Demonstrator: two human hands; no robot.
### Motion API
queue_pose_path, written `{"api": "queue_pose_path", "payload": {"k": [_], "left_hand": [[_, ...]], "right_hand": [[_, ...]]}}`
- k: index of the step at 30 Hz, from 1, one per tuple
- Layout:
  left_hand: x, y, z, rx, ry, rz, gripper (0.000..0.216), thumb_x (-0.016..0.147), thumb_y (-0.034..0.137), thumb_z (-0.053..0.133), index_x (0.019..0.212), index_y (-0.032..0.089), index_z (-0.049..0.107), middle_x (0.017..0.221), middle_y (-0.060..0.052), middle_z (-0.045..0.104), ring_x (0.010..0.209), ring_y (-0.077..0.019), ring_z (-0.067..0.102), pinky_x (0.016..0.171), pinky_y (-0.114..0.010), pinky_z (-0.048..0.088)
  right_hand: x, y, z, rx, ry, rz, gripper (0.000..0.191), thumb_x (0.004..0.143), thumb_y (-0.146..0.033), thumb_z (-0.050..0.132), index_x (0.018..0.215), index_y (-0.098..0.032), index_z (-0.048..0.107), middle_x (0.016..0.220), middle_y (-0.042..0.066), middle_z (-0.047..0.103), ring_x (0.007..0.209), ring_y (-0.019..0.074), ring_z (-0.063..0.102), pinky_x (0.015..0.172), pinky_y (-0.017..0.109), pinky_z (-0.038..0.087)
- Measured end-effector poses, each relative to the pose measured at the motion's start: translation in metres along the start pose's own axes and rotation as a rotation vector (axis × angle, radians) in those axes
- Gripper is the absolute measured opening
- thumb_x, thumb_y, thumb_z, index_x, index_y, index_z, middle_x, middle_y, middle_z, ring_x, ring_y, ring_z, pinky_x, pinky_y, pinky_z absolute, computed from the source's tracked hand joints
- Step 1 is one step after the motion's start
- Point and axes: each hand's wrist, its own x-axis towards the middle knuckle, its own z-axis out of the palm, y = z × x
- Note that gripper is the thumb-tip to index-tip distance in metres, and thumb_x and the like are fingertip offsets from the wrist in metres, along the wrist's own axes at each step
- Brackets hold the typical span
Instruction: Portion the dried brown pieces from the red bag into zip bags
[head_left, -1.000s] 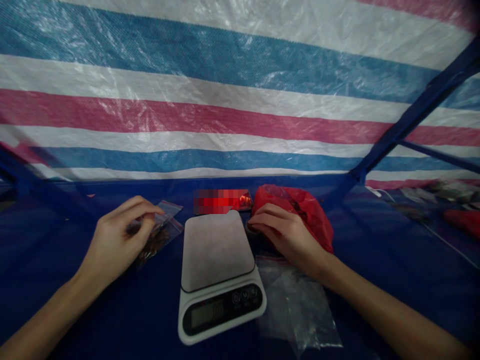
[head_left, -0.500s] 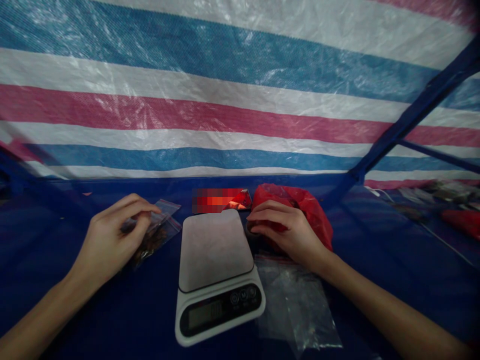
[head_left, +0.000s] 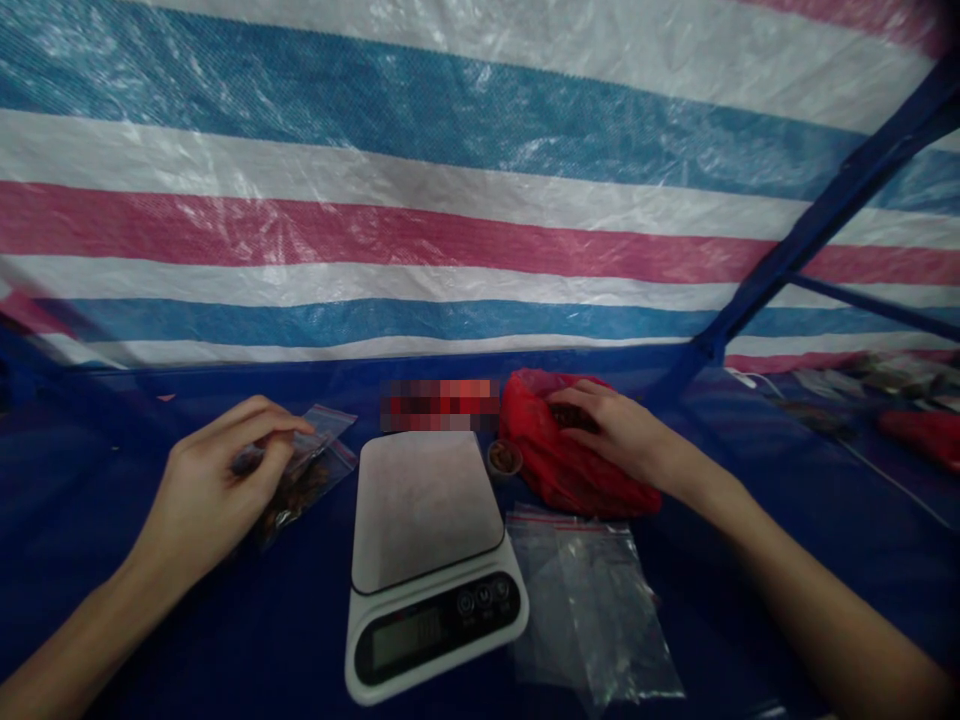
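My left hand (head_left: 217, 480) lies at the left of a white digital kitchen scale (head_left: 431, 560), its fingers pinched on a small clear zip bag (head_left: 304, 475) with dark brown pieces inside. My right hand (head_left: 619, 430) reaches into the mouth of a red plastic bag (head_left: 566, 460) behind and right of the scale; its fingertips are curled inside, and what they hold is hidden. A small round cup (head_left: 504, 458) with brown bits stands between the scale and the red bag. The scale's plate is bare.
Several clear empty zip bags (head_left: 592, 600) lie flat right of the scale on the blue table cover (head_left: 150, 640). A striped blue, white and red tarp (head_left: 450, 200) hangs close behind. A blue frame bar (head_left: 817, 215) slants at the right, with blurred items (head_left: 911, 425) beyond.
My right hand has lifted off the spot beside the scale and moved back and right into the red bag, uncovering the small cup. My left hand stays on the zip bag.
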Motion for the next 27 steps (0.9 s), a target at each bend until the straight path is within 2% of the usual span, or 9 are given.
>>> {"api": "queue_pose_path", "payload": {"k": [3,7,10,15,21,27], "left_hand": [[0.0,0.0,0.0,0.005,0.002,0.009,0.022,0.099,0.024,0.055,0.092,0.022,0.076,0.094,0.001,0.071,0.085,-0.0133,0.07,0.082,-0.025,0.05],[-0.001,-0.001,0.0,0.003,0.0,0.002,0.023,0.1,0.024,0.054,0.092,0.022,0.076,0.094,0.001,0.071,0.085,-0.0135,0.07,0.082,-0.025,0.05],[-0.001,-0.002,0.0,0.001,-0.004,-0.006,0.023,0.1,0.025,0.054,0.093,0.022,0.076,0.096,0.0,0.071,0.087,-0.0139,0.07,0.082,-0.026,0.05],[-0.001,-0.002,0.0,-0.002,-0.009,-0.009,0.024,0.1,0.026,0.053,0.092,0.022,0.076,0.096,0.0,0.071,0.086,-0.0146,0.07,0.082,-0.027,0.05],[0.0,0.0,-0.001,0.0,-0.005,-0.026,0.025,0.099,0.027,0.054,0.091,0.022,0.076,0.094,-0.001,0.072,0.084,-0.0153,0.07,0.081,-0.028,0.051],[0.001,0.003,-0.002,-0.008,-0.022,-0.043,0.025,0.098,0.028,0.055,0.089,0.021,0.077,0.093,-0.002,0.073,0.084,-0.0164,0.071,0.08,-0.029,0.052]], "right_hand": [[0.003,-0.001,0.006,0.004,-0.017,-0.041,0.033,0.101,-0.022,0.062,0.133,-0.022,0.067,0.13,0.014,0.069,0.118,0.0301,0.068,0.104,0.047,0.056],[0.006,-0.002,0.009,0.043,-0.051,-0.069,0.02,0.101,-0.014,0.056,0.114,-0.022,0.069,0.117,0.011,0.071,0.108,0.0263,0.069,0.097,0.043,0.055],[0.008,-0.002,0.009,0.064,-0.03,-0.084,0.023,0.098,-0.006,0.051,0.102,-0.022,0.066,0.107,0.008,0.072,0.098,0.0233,0.069,0.091,0.037,0.053],[0.009,-0.005,0.003,0.104,0.009,-0.096,0.023,0.099,-0.008,0.049,0.092,-0.021,0.068,0.095,0.007,0.074,0.085,0.0222,0.068,0.081,0.034,0.05],[0.007,-0.007,-0.02,0.097,0.187,-0.067,0.019,0.097,-0.011,0.055,0.09,-0.02,0.07,0.09,0.007,0.073,0.079,0.0216,0.07,0.073,0.032,0.051],[0.004,-0.032,-0.03,0.097,0.403,-0.041,0.016,0.1,-0.013,0.058,0.095,-0.021,0.07,0.097,0.008,0.074,0.089,0.0246,0.072,0.082,0.036,0.054]]}}
